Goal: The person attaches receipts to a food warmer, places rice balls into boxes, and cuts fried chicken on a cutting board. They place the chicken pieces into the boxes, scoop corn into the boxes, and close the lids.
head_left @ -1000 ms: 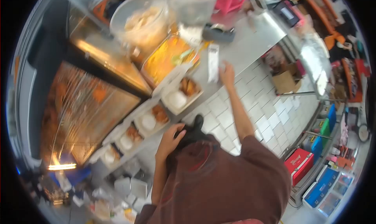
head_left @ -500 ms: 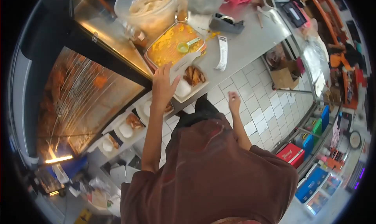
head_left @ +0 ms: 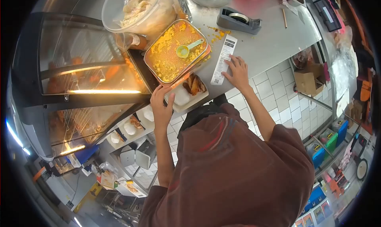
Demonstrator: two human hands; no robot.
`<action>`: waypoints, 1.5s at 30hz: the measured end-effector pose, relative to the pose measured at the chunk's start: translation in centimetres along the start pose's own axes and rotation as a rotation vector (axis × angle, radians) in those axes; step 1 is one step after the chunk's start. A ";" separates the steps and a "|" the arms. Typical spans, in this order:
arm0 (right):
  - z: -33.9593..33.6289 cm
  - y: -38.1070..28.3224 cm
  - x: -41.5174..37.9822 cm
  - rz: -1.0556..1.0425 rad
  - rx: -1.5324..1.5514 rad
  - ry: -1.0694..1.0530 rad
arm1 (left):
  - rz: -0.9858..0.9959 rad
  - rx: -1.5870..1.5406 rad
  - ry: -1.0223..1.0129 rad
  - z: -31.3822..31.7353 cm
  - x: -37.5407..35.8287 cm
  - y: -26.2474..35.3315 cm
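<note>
My left hand (head_left: 162, 104) is at the left edge of an open box (head_left: 181, 96) holding white rice and browned meat (head_left: 194, 84); its fingers are spread, by the near corner of a tray (head_left: 170, 70) of yellow crumbs. A green measuring spoon (head_left: 186, 49) lies in that tray. My right hand (head_left: 238, 73) has its fingers apart, the tips touching the right edge of a printed paper slip (head_left: 223, 62) that lies flat on the steel counter (head_left: 262, 52).
A black tape dispenser (head_left: 240, 21) stands beyond the slip. At the upper left is a large clear tub (head_left: 139, 12), beside a lit glass display case (head_left: 91, 76). More rice boxes (head_left: 131, 127) line the left ledge. A cardboard box (head_left: 308, 81) sits under the counter.
My right hand has moved up from over the floor to the slip. The view has shifted, and the box's raised lid now shows only edge-on beside the tray. My left hand stays by the box.
</note>
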State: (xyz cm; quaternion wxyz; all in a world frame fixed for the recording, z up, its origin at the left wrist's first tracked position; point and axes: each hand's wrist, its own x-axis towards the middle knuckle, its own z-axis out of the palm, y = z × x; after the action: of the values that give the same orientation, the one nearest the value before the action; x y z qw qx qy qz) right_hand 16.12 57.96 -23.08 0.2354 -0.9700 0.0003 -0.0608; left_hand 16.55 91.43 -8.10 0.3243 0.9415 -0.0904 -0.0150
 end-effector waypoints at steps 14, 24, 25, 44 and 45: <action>-0.4 -1.1 4.8 0.061 0.399 0.341 | -0.079 0.094 0.113 2.0 -1.4 -0.8; -2.6 -2.5 10.8 0.194 0.543 0.230 | -0.077 0.223 -0.217 1.8 -2.6 -2.6; -2.1 -2.6 11.6 0.102 0.513 0.111 | -0.075 0.219 -0.218 2.1 -2.8 -2.5; 5.7 -9.5 21.4 0.074 0.530 -0.551 | -0.125 0.123 -0.231 7.4 -0.6 -4.4; 7.0 -9.8 21.8 0.359 0.721 -0.482 | -0.139 0.117 -0.222 6.9 -0.3 -4.0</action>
State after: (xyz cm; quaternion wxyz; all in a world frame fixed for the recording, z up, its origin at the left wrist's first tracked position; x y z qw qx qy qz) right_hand 38.26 69.19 -22.19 0.5576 -0.7974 0.0924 0.2116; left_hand 16.33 90.37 -15.96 0.2550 0.9554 -0.0609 -0.1360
